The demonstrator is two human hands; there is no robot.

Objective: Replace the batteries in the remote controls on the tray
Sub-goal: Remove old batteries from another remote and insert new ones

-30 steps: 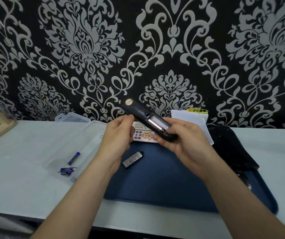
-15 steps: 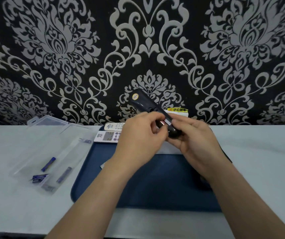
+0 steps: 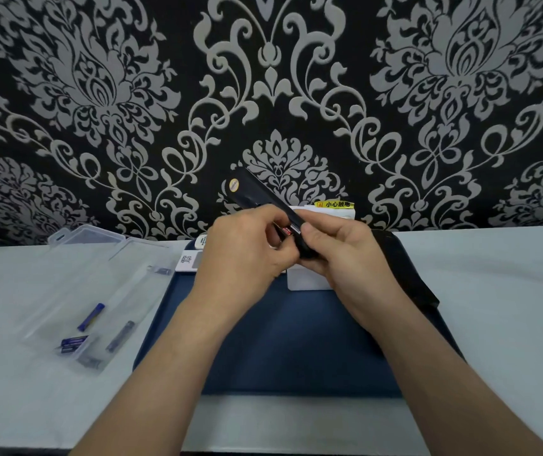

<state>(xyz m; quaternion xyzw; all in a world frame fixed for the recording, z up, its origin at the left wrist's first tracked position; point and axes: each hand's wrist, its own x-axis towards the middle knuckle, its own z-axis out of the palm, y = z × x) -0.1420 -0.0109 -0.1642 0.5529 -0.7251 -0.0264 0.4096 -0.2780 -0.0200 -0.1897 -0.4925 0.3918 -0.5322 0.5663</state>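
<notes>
Here the black remote (image 3: 253, 195) is held in the air over the far half of the tray (image 3: 296, 350), its top tilted up-left toward the wall. The right hand (image 3: 345, 255) grips its lower end. The left hand (image 3: 243, 251) has its fingers curled at the open battery bay, where a red battery (image 3: 287, 230) shows; pinching it or only touching, cannot tell. The near half of the tray is bare. A white remote (image 3: 190, 261) sits at the tray's far-left corner. A white box (image 3: 306, 279) lies under the hands, and a black pouch (image 3: 408, 271) lies along the tray's right edge. A clear case (image 3: 76, 291) with a blue battery (image 3: 91, 316) lies to the left on the worktop (image 3: 493, 307).
</notes>
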